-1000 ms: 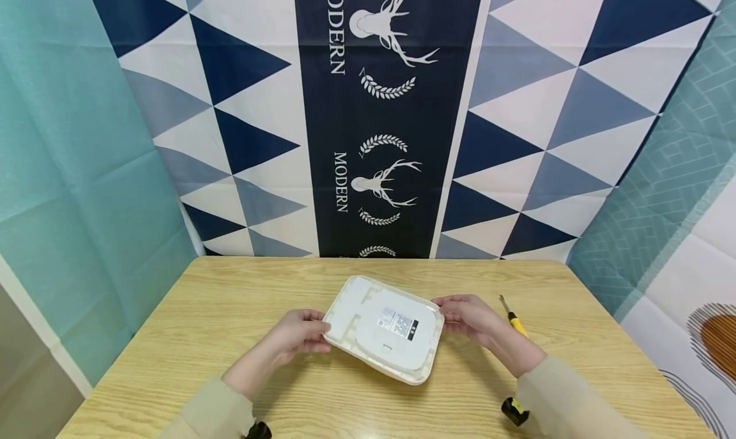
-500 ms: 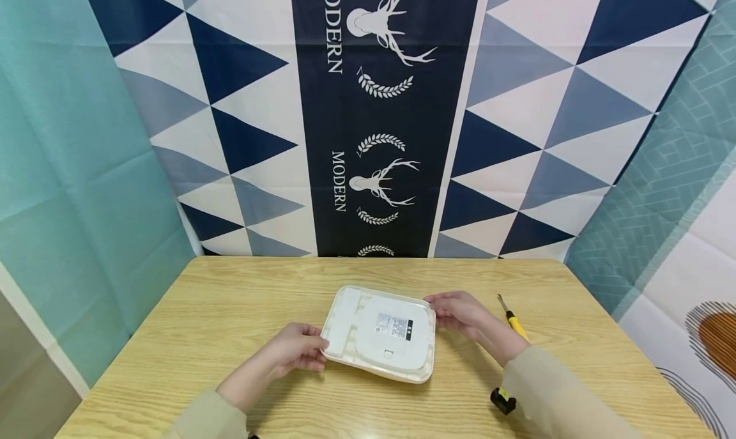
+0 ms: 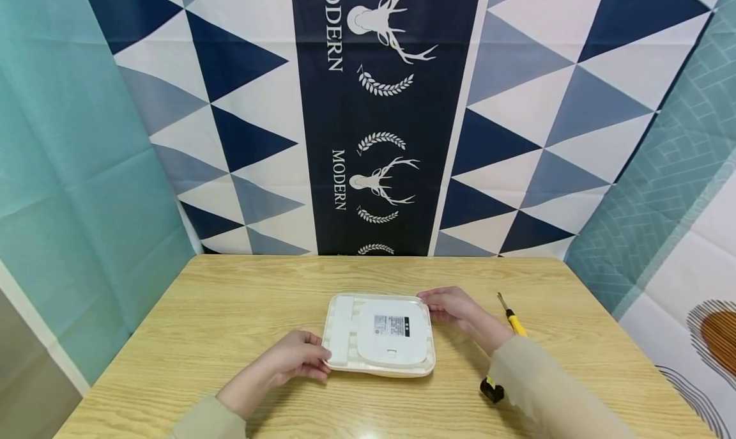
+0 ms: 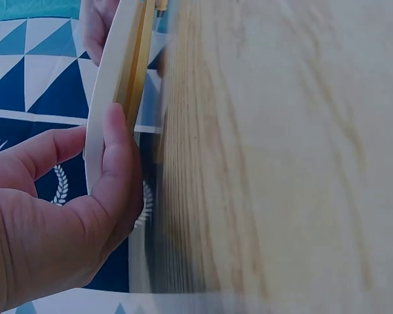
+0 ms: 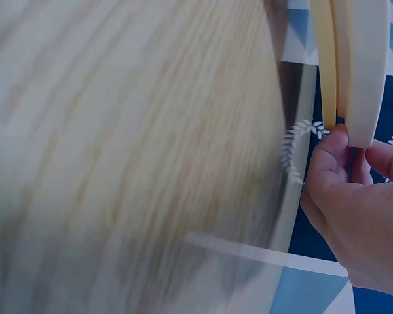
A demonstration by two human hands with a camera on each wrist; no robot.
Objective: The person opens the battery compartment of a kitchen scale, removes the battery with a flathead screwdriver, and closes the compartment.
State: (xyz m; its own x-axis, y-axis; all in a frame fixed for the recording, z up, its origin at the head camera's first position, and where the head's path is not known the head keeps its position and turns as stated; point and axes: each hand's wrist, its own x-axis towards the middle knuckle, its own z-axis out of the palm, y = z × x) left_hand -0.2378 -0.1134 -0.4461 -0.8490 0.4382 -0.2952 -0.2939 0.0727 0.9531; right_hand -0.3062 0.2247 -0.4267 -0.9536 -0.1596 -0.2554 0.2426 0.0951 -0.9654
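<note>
A flat white plastic device (image 3: pixel 392 337) with rounded corners is held between my two hands in the head view, its panelled back with a printed label facing up. My left hand (image 3: pixel 297 357) pinches its near left edge between thumb and fingers. At the far right corner my right hand (image 3: pixel 454 310) grips the rim. Seen side-on in the left wrist view, the device (image 4: pixel 103 98) has a pale outer shell and a yellowish inner band, with the left thumb and fingers on either side. The right wrist view shows the right hand (image 5: pixel 354 196) pinching its end.
A screwdriver (image 3: pixel 512 316) with a yellow handle lies on the wooden table (image 3: pixel 241 298) beyond the right forearm. A small black block (image 3: pixel 491 391) with a yellow patch shows beside the right sleeve. Patterned cloth (image 3: pixel 253 138) hangs behind the table's far edge.
The device has turned anticlockwise, so its long edges now run almost level across the head view. My left hand has come nearer; my right hand has shifted slightly left and up.
</note>
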